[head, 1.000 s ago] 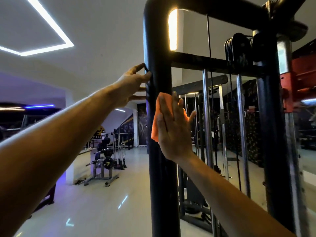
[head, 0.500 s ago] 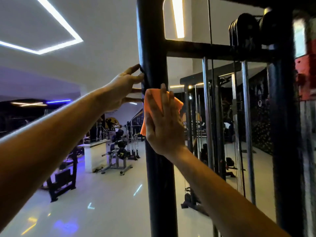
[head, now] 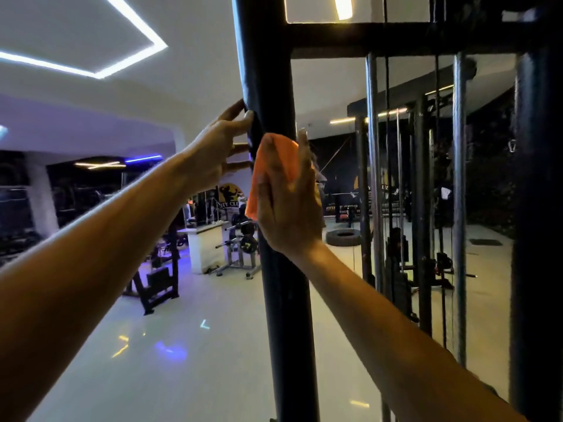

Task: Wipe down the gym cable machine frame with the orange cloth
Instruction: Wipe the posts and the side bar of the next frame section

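The right hand (head: 288, 202) presses the orange cloth (head: 275, 169) flat against the front of the black upright post (head: 286, 315) of the cable machine frame, fingers straight over the cloth, partway up the post and below the crossbar (head: 396, 38). The left hand (head: 219, 147) braces the post's left edge with extended fingers, grasping nothing. Wiping looks to be mid-course: this one stretch is being covered, while the lower post, crossbar, guide rods (head: 373, 178) and far upright (head: 536, 208) appear to remain.

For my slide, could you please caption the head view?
Right hand presses orange cloth against black upright post while left hand steadies it.
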A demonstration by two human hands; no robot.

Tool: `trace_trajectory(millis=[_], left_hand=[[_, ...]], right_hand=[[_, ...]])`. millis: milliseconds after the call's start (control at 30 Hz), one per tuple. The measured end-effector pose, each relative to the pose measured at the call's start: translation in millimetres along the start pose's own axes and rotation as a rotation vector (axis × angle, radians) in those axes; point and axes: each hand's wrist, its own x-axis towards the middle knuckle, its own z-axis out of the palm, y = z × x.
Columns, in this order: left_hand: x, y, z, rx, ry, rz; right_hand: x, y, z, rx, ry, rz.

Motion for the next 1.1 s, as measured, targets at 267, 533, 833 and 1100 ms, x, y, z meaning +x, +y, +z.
trace_trajectory(millis=[267, 533, 833, 1100], left_hand=[[-15.4, -19.5, 4.3, 0.001, 0.002, -0.070], [-6.6, -6.2, -11.0, -0.090, 0.029, -0.134], [-11.8, -23.1, -12.2, -0.070, -0.073, -0.052], [-14.5, -45.1, -4.3, -0.030, -0.067, 0.000]], right_hand=[[-85.4, 3.6, -0.9, -0.084, 0.018, -0.018], [-1.5, -7.4, 6.9, -0.190, 0.003, -0.005], [-101.6, -11.0, -0.7, -0.168, -0.069, 0.146], [-63.4, -12.5, 5.7, -0.194, -0.015, 0.081]])
